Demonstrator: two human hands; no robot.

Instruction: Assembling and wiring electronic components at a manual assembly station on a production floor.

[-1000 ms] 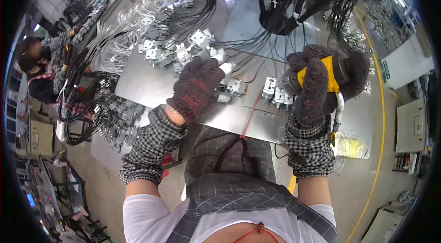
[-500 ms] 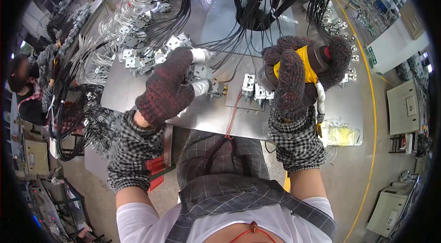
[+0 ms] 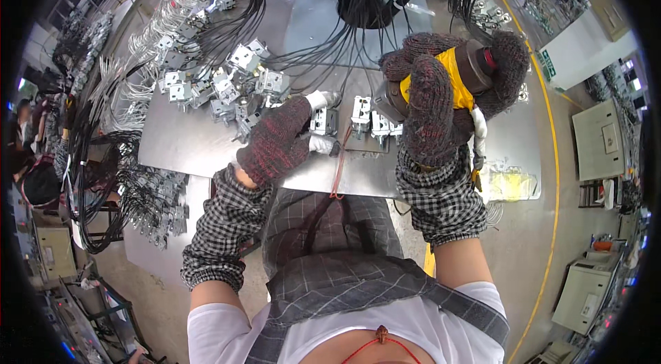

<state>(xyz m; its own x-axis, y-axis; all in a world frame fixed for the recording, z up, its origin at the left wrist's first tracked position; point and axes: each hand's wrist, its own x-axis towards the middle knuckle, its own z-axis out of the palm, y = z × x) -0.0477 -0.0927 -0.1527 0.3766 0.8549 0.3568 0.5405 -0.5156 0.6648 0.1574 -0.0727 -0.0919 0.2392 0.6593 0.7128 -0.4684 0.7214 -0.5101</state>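
Note:
My left hand (image 3: 281, 141), in a dark knitted glove with white-covered fingertips, pinches a small silver metal block (image 3: 323, 121) between thumb and fingers. The block sits just left of two similar metal blocks (image 3: 361, 113) on a small plate near the table's front edge. In the same kind of glove, my right hand (image 3: 432, 113) is wrapped around a dark power tool with a yellow band (image 3: 457, 82). The tool's grey end points left, close to those two blocks. White tape covers a right-hand finger; the tool's tip cannot be made out.
A pile of silver metal blocks (image 3: 224, 87) with cables lies left on the metal table (image 3: 186, 151). Thick bundles of black cables (image 3: 368, 9) hang over the far middle. A pinkish cord (image 3: 339, 171) crosses the front edge. Another person (image 3: 41, 182) is at far left.
My left hand has moved right with the metal block, away from the pile and close beside the two blocks on the plate. My right hand keeps its grip on the power tool.

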